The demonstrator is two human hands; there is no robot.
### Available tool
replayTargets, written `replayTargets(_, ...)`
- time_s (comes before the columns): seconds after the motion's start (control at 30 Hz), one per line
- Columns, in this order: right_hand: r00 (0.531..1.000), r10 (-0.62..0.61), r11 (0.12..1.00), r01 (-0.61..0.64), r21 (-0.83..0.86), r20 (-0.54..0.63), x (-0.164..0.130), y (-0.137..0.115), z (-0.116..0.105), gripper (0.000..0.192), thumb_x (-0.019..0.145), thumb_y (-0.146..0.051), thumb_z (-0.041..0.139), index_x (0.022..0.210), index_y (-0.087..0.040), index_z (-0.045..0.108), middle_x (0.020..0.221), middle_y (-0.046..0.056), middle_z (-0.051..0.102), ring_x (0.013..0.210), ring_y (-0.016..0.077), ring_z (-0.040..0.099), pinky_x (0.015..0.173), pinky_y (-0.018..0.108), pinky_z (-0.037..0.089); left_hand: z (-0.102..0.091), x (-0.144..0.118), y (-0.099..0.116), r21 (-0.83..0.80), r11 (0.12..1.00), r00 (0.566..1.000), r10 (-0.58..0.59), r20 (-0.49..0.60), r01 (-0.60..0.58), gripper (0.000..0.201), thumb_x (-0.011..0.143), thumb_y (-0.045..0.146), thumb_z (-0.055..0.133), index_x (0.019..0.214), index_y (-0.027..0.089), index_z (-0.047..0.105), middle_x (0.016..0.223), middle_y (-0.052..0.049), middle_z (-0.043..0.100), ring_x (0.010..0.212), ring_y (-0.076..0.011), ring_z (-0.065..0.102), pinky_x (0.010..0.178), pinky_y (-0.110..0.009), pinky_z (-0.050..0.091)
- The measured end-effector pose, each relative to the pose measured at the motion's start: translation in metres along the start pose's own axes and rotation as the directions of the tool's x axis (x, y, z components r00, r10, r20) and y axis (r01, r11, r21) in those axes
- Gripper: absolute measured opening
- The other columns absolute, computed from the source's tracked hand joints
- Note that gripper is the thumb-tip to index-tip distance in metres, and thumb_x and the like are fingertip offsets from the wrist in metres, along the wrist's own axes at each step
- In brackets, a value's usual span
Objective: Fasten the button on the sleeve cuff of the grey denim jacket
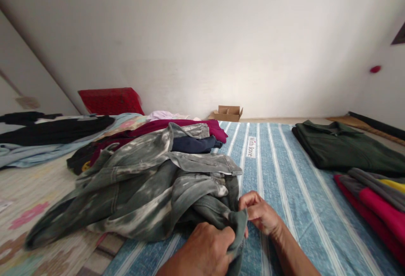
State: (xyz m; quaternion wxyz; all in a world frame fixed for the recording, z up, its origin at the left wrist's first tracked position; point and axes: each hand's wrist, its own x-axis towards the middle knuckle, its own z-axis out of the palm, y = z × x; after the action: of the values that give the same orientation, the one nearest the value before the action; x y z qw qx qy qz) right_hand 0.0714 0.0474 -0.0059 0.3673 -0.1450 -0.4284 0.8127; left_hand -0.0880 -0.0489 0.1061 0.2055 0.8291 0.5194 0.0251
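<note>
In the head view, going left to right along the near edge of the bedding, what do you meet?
Faded grey-green denim jacket → left hand gripping its edge → right hand pinching the same edge → bare blue striped sheet → folded red and grey garment.

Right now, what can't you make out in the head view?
- Left hand: wrist cut off by the bottom edge; fingertips buried in the grey-green jacket.
- Clothes pile behind: garments overlap, count unclear.
- Cardboard box: too far away to see its contents.
- Red-and-grey garment: cut off by the right edge.
</note>
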Motion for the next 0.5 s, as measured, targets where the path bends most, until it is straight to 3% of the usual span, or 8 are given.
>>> replayTargets(0.13, 0.999, 0.019, 0.999, -0.021, 0.047, 0.04, 0.001, 0.006, -0.001, 0.007, 0.054, -0.013, 0.056, 0.054, -0.009, 0.062, 0.047, 0.008, 0.064, 0.035, 0.0169, 0.057, 0.03, 0.018, 0.039, -0.024, -0.004, -0.004, -0.094, 0.995, 0.997, 0.023, 0.078, -0.016, 0.017, 0.077, 0.016, 0.051, 0.088, 0.022, 0.061, 0.082, 0.001, 0.066, 0.077, -0.0149, 0.059, 0.067, -0.021, 0.041)
replayTargets(0.2, 0.997, 0.043, 0.998, -0.046, 0.042, 0.059, 0.002, 0.007, 0.001, 0.007, 0.054, -0.013, 0.057, 0.056, -0.009, 0.063, 0.048, 0.008, 0.064, 0.035, 0.0166, 0.057, 0.03, 0.018, 0.04, -0.036, 0.004, -0.012, -0.225, 0.97, 0.996, 0.089, -0.003, -0.088, 0.018, 0.079, 0.017, 0.048, 0.088, 0.022, 0.062, 0.079, 0.003, 0.067, 0.073, -0.0124, 0.06, 0.066, -0.02, 0.043)
replayTargets(0.27, 0.995, 0.072, 0.997, -0.074, 0.024, 0.074, 0.002, 0.006, 0.003, 0.008, 0.053, -0.013, 0.057, 0.057, -0.009, 0.063, 0.048, 0.007, 0.064, 0.034, 0.0161, 0.057, 0.029, 0.018, 0.04, -0.044, 0.024, -0.022, -0.243, 0.963, 0.977, 0.066, -0.204, -0.116, 0.019, 0.082, 0.018, 0.044, 0.088, 0.021, 0.062, 0.085, 0.001, 0.067, 0.078, -0.0126, 0.061, 0.072, -0.021, 0.044)
replayTargets(0.33, 0.993, 0.088, 0.996, -0.089, 0.01, 0.084, 0.003, 0.006, 0.005, 0.007, 0.053, -0.014, 0.057, 0.056, -0.009, 0.063, 0.048, 0.007, 0.064, 0.033, 0.0157, 0.056, 0.029, 0.018, 0.04, -0.046, 0.051, -0.034, -0.118, 0.993, 0.928, -0.015, -0.373, -0.031, 0.021, 0.08, 0.018, 0.047, 0.095, 0.019, 0.061, 0.095, -0.003, 0.067, 0.091, -0.0171, 0.061, 0.082, -0.027, 0.044)
replayTargets(0.37, 0.992, 0.092, 0.996, -0.093, 0.005, 0.086, 0.004, 0.005, 0.006, 0.007, 0.053, -0.014, 0.058, 0.055, -0.01, 0.062, 0.048, 0.006, 0.064, 0.033, 0.0155, 0.056, 0.029, 0.018, 0.04, -0.045, 0.066, -0.039, -0.021, 1.0, 0.92, -0.023, -0.39, 0.016, 0.026, 0.077, 0.017, 0.05, 0.101, 0.019, 0.06, 0.101, -0.005, 0.066, 0.098, -0.0198, 0.059, 0.087, -0.031, 0.043)
replayTargets(0.5, 0.991, 0.108, 0.994, -0.108, -0.008, 0.077, 0.005, 0.004, 0.008, 0.006, 0.051, -0.014, 0.058, 0.054, -0.01, 0.062, 0.048, 0.007, 0.064, 0.032, 0.0153, 0.055, 0.029, 0.019, 0.042, -0.033, 0.12, -0.058, 0.301, 0.951, 0.961, 0.015, -0.276, 0.071, 0.043, 0.068, 0.009, 0.057, 0.11, 0.017, 0.057, 0.127, -0.013, 0.054, 0.122, -0.0265, 0.044, 0.103, -0.042, 0.029)
